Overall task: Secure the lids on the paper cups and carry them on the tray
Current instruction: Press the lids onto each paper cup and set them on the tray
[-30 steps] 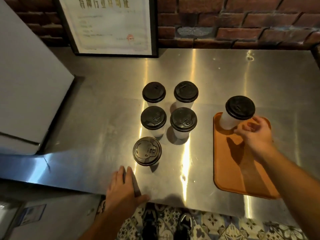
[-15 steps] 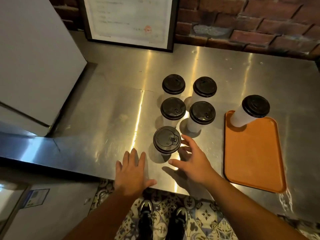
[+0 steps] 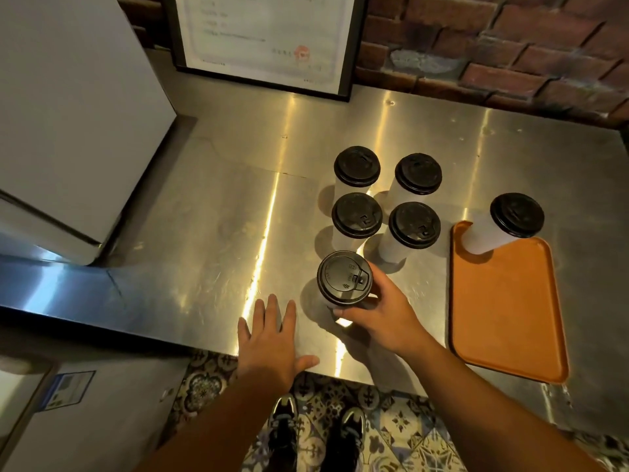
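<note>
My right hand (image 3: 377,318) wraps the nearest cup (image 3: 343,279), lidded, standing on the counter (image 3: 221,233). Left hand (image 3: 272,342) lies flat just left, holding nothing. Four lidded cups (image 3: 357,216) wait behind the grip. To its right, the tray (image 3: 510,318) carries one cup (image 3: 503,226). Five left to load, I reckon.

We log two bare forearms (image 3: 218,424) ending in a bare left hand (image 3: 272,349) and right hand (image 3: 377,318). Below, we see dark lace-up shoes (image 3: 284,437) with paler trim near the laces.

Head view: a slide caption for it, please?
Right hand grips the nearest cup; left hand flat on counter; another cup on tray.
</note>
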